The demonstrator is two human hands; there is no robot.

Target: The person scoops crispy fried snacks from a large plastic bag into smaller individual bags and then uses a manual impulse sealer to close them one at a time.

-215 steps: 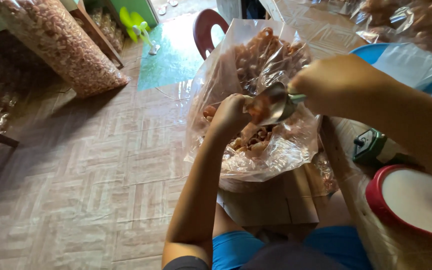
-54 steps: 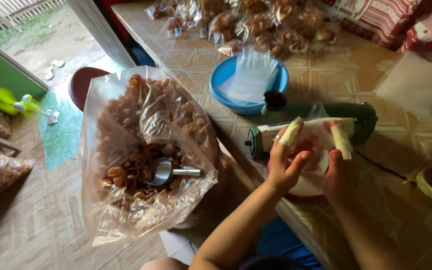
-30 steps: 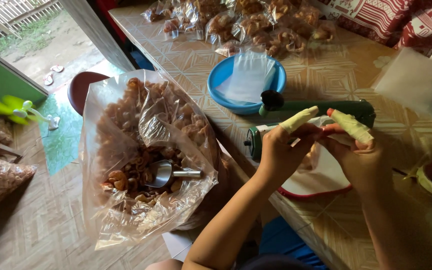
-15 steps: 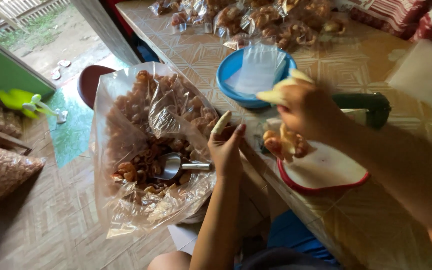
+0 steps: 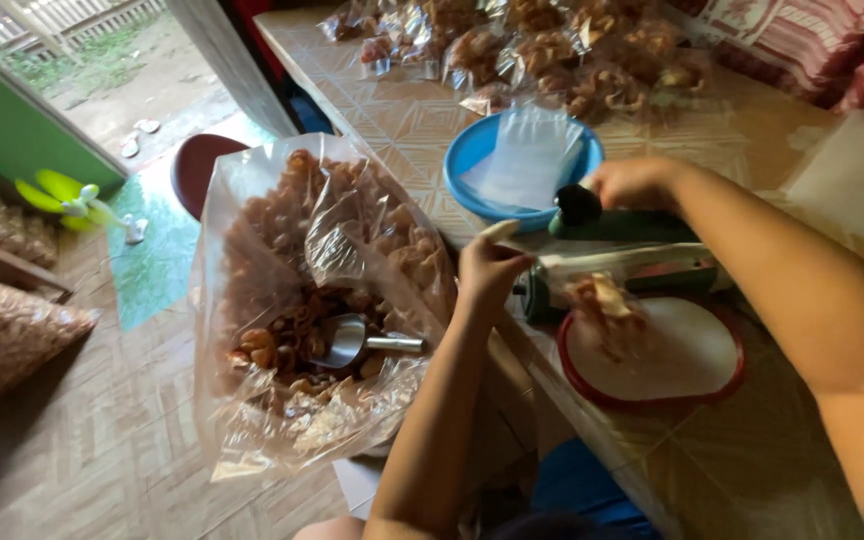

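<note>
A small clear bag of brown snacks [image 5: 600,305] lies across the red-rimmed plate [image 5: 712,385], its mouth fed under the green heat sealer [image 5: 632,228] so the bar can clamp it. The right hand [image 5: 632,182] grips the sealer's handle; the left hand [image 5: 492,265] pinches the bag's edge flat. Beside the worktop [image 5: 402,120], the big sack [image 5: 302,300] gapes, metal scoop [image 5: 352,340] resting inside, within reach.

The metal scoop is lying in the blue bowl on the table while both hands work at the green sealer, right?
Not quite. In the head view, the metal scoop lies in the big snack bag; the blue bowl holds clear plastic bags. Both hands, left and right, are at the green sealer.
</note>
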